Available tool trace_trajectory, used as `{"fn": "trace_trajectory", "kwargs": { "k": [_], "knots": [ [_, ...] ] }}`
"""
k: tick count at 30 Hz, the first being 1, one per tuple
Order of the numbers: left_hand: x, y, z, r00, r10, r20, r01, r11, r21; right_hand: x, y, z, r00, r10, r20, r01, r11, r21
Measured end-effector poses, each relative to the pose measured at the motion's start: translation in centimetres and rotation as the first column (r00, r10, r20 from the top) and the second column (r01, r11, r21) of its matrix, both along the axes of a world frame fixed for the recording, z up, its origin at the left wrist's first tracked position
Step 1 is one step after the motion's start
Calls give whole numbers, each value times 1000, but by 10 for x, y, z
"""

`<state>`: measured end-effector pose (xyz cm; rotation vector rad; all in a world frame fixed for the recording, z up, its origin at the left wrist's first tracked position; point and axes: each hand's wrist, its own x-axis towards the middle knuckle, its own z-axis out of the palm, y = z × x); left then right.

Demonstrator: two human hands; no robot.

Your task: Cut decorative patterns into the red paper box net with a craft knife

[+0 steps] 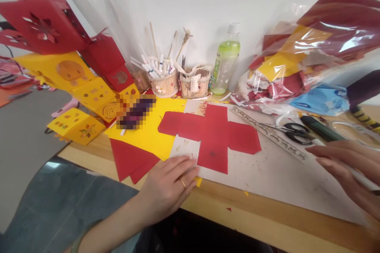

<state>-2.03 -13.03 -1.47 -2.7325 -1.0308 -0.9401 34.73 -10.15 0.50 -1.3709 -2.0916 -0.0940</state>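
A red cross-shaped paper cutout (212, 138) with small side tabs lies flat on a pale board (261, 182). Fingers stretched and lying down, my left hand (172, 182) rests at the cutout's lower left corner, over the board's edge. My right hand (350, 162), slightly blurred and cut by the frame's edge, has its fingers about a white pen-like stick (365, 180). Just beyond that hand are black-handled scissors (297, 132) and a clear stencil ruler (267, 132). Yellow paper (154, 142) and red sheets (130, 160) lie left of the cutout.
Stacked red and yellow paper boxes (86, 87) stand left. At the wall are a cup of markers (163, 83), another decorated cup (194, 83) and a green-labelled bottle (225, 63). A plastic bag of paper (285, 63), a blue packet (322, 99) and a tape roll (353, 130) are right.
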Motion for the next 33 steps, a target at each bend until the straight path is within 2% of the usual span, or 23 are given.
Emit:
{"fn": "trace_trajectory", "kwargs": {
  "k": [2, 4, 5, 6, 7, 9, 11, 18, 22, 33],
  "knots": [
    [3, -3, -4, 1000, 29, -10, -28, 999, 18, -33, -1, 20, 983, -60, -175, 40, 993, -114],
    [6, -5, -8, 998, 51, -27, -50, 997, 67, -63, 3, 34, 932, -47, -358, -45, 969, -242],
    [7, -5, -10, 997, 61, -39, -58, 995, 86, -76, 6, 38, 923, -50, -382, -94, 932, -349],
    [8, -5, -11, 997, 69, -47, -64, 993, 99, -88, 10, 39, 921, -51, -387, -116, 910, -398],
    [8, -5, -13, 996, 73, -48, -68, 992, 106, -98, 14, 38, 923, -20, -384, -177, 865, -470],
    [8, -5, -15, 997, 74, -36, -71, 993, 98, -115, 23, 30, 901, 13, -433, -258, 820, -511],
    [7, -6, -16, 997, 73, -17, -72, 994, 88, -128, 30, 19, 846, 12, -534, -347, 773, -531],
    [9, -6, -22, 994, 106, 35, -110, 986, 125, -146, 39, -11, 810, 24, -585, -375, 789, -487],
    [9, -6, -24, 993, 104, 50, -110, 986, 127, -143, 37, -18, 814, 32, -580, -369, 800, -473],
    [9, -5, -22, 994, 94, 58, -100, 989, 110, -140, 37, -25, 831, 49, -553, -379, 778, -500]
  ]
}}
